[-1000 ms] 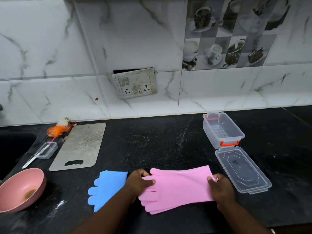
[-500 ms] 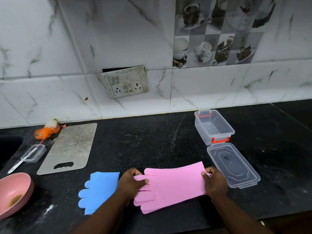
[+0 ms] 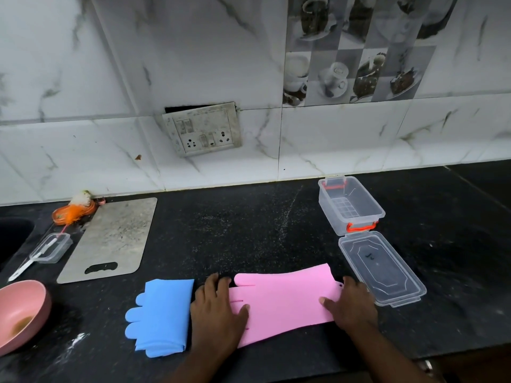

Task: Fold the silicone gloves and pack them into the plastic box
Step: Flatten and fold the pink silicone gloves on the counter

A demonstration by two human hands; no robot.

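Both hands (image 3: 279, 308) press the unmarked pink glove (image 3: 284, 297) flat.

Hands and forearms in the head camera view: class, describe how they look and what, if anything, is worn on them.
Both are bare. The left hand and the right hand wear no gloves, and no rings or watch can be seen. Both forearms are uncovered up to the bottom edge of the picture, with no sleeve in sight. The fingers are rounded at the tips, with short nails, and carry no markings.

A home kitchen: black stone counter (image 3: 249, 230), marble wall tiles (image 3: 193, 51) with a cup-pictured tile (image 3: 354, 51), cutting board (image 3: 110, 239) at nine o'clock, sink (image 3: 13, 239) beyond.
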